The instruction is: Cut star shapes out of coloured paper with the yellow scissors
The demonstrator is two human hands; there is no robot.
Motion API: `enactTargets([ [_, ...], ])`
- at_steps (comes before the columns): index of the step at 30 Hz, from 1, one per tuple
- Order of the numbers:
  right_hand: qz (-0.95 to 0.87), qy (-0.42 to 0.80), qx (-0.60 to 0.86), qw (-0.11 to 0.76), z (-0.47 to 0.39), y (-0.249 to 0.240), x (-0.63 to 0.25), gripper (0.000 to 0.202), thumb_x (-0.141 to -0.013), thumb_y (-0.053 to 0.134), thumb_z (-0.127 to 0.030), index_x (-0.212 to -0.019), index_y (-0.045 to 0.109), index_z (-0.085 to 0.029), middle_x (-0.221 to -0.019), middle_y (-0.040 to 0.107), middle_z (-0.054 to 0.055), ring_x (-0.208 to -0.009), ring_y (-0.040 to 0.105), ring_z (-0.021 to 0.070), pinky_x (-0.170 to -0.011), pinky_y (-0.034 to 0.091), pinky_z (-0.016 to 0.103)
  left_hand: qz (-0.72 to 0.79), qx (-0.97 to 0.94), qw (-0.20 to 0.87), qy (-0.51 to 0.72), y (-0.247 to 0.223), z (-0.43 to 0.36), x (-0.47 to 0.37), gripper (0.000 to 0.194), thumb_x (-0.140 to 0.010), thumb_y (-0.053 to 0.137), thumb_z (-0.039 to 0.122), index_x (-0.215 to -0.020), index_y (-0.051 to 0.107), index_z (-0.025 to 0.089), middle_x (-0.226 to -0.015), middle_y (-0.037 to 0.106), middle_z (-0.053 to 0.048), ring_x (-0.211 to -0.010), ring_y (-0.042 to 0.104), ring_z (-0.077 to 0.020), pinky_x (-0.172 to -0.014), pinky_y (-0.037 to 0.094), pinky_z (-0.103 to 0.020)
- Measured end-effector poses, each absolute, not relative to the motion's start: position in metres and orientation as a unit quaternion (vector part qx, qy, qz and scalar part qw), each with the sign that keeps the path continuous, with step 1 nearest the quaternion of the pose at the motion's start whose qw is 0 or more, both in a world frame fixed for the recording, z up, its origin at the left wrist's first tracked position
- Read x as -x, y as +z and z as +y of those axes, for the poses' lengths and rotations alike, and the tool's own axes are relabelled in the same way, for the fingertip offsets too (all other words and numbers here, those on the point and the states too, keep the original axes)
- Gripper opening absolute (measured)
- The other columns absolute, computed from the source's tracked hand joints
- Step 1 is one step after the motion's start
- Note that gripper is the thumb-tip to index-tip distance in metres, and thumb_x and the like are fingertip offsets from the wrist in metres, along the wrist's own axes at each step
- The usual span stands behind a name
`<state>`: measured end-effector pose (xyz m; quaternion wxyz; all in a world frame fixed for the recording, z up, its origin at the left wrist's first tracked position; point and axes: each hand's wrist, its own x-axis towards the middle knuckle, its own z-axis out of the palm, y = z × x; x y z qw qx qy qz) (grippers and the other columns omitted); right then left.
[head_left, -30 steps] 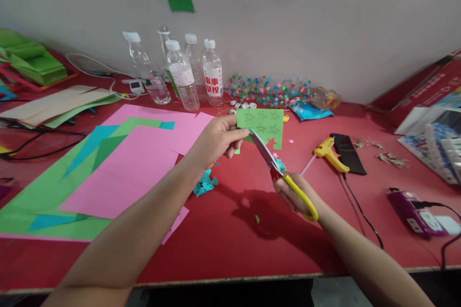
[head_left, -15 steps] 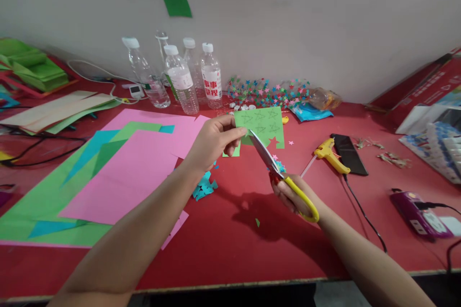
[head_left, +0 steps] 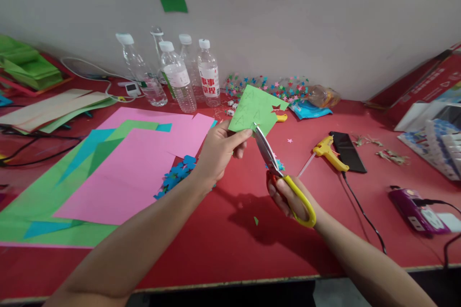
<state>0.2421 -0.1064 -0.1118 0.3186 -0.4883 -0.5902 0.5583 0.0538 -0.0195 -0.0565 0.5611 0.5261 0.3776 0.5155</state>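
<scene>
Between thumb and fingers, my left hand (head_left: 225, 148) pinches a light green sheet of paper (head_left: 257, 108). Faint stars are drawn on it, and its right edge has a star-shaped cutout. My right hand (head_left: 288, 196) grips yellow-and-red handled scissors (head_left: 266, 151), their blades pointing up and left. The blade tips meet the paper's lower edge beside my left thumb; whether they are biting into it I cannot tell. Blue paper scraps (head_left: 178, 172) lie on the pink sheets left of my left wrist. Small cut stars (head_left: 279, 165) sit on the table behind the scissors.
Several clear plastic bottles (head_left: 176, 79) stand by the wall. Colored paper sheets (head_left: 118, 177) cover the left side. To the right are a yellow glue gun (head_left: 329, 153), a black phone (head_left: 348, 152) and a purple power device (head_left: 418, 211) with cables. Star garlands (head_left: 264, 84) lie at the back.
My left hand has turned the green paper, so it now sits tilted, its drawn stars harder to see. The scissors stay near its lower edge. The blue scraps show more of their pile.
</scene>
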Motion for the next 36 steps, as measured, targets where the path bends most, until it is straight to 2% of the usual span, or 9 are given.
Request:
enactTargets([
  [8, -0.576, 0.538, 0.527, 0.319, -0.109, -0.104, -0.23, 0.057, -0.083, 0.037, -0.075, -0.067, 0.046, -0.022, -0.032, 0.04, -0.007, -0.027, 0.033, 0.0076, -0.032, 0.029, 0.021, 0.355, -0.496, 0.589, 0.53, -0.063, -0.02, -0.058, 0.015, -0.078, 0.067, 0.024, -0.07, 0.056, 0.017, -0.051, 0.053, 0.007, -0.04, 0.044, -0.0043, -0.041, 0.033, -0.018],
  [14, -0.562, 0.527, 0.555, 0.313, -0.11, -0.102, -0.228, 0.054, -0.081, 0.039, -0.074, -0.065, 0.043, -0.023, -0.031, 0.039, -0.008, -0.026, 0.033, 0.0074, -0.032, 0.029, 0.021, 0.347, -0.491, 0.597, 0.53, -0.063, -0.019, -0.058, 0.017, -0.078, 0.066, 0.022, -0.067, 0.055, 0.017, -0.052, 0.054, 0.006, -0.041, 0.045, -0.0041, -0.041, 0.033, -0.018],
  [21, -0.543, 0.544, 0.552, 0.322, -0.111, -0.106, -0.23, 0.063, -0.074, 0.042, -0.083, -0.07, 0.047, -0.021, -0.034, 0.04, -0.008, -0.026, 0.032, 0.0063, -0.03, 0.025, 0.019, 0.349, -0.501, 0.603, 0.514, -0.061, -0.019, -0.057, 0.017, -0.079, 0.066, 0.022, -0.067, 0.055, 0.016, -0.05, 0.054, 0.006, -0.039, 0.044, -0.0036, -0.041, 0.032, -0.018],
  [30, -0.555, 0.538, 0.545, 0.326, -0.11, -0.104, -0.231, 0.056, -0.079, 0.042, -0.076, -0.067, 0.046, -0.021, -0.033, 0.039, -0.008, -0.027, 0.031, 0.0061, -0.032, 0.027, 0.02, 0.353, -0.493, 0.608, 0.513, -0.064, -0.019, -0.058, 0.016, -0.077, 0.067, 0.023, -0.068, 0.056, 0.017, -0.052, 0.054, 0.007, -0.041, 0.045, -0.0039, -0.04, 0.032, -0.018],
  [36, -0.548, 0.526, 0.574, 0.306, -0.108, -0.102, -0.232, 0.05, -0.078, 0.044, -0.071, -0.064, 0.044, -0.023, -0.032, 0.038, -0.008, -0.025, 0.032, 0.0066, -0.03, 0.025, 0.02, 0.365, -0.502, 0.598, 0.508, -0.063, -0.018, -0.056, 0.017, -0.075, 0.067, 0.025, -0.066, 0.055, 0.017, -0.051, 0.053, 0.006, -0.04, 0.044, -0.0042, -0.041, 0.032, -0.019],
])
